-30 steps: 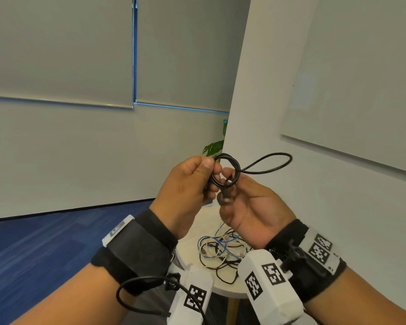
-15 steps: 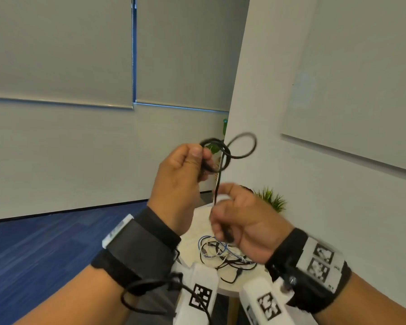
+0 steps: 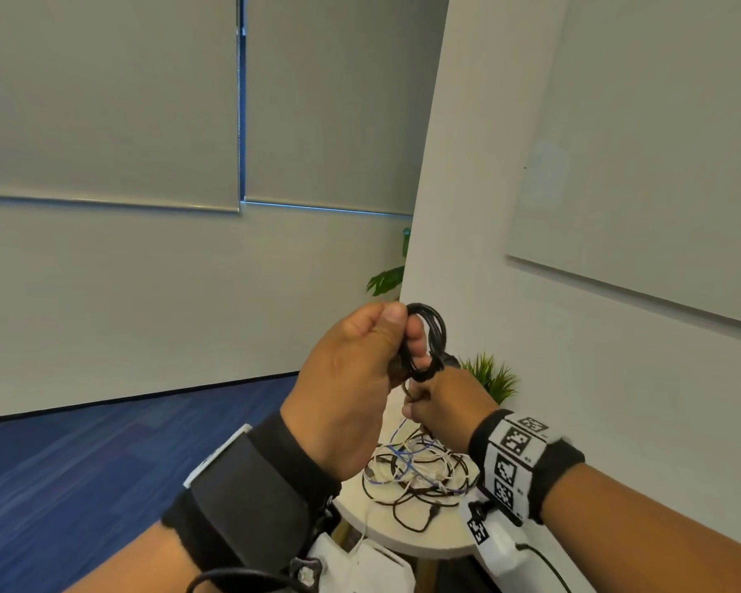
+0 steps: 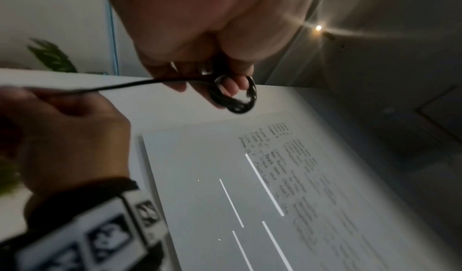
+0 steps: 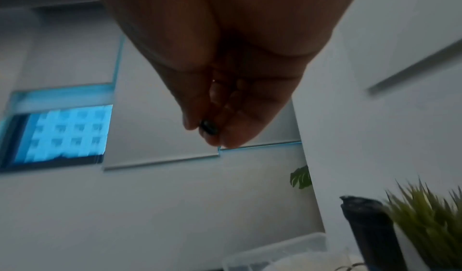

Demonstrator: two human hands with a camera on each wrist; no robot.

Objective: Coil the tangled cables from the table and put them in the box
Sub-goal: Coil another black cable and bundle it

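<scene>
A small black cable coil (image 3: 429,341) is pinched by my left hand (image 3: 360,370) at chest height, above the table. In the left wrist view the coil (image 4: 235,95) hangs from the fingertips and a taut strand (image 4: 112,86) runs off to my right hand (image 4: 62,133). My right hand (image 3: 441,400) sits just below the coil, fingers curled round the cable's free end; the right wrist view shows a dark cable end (image 5: 208,127) between its fingertips. A tangle of black, white and blue cables (image 3: 416,468) lies on the round white table (image 3: 403,541). A clear plastic box (image 5: 280,253) shows in the right wrist view.
A small green potted plant (image 3: 490,376) stands on the table by the wall. A dark cylinder (image 5: 370,229) stands beside the plant. A whiteboard (image 3: 642,164) hangs on the right wall. Blue carpet (image 3: 103,455) lies to the left.
The loose loop that stuck out to the right has been drawn into the coil. My right hand dropped below the coil, then came back up under it with the free end.
</scene>
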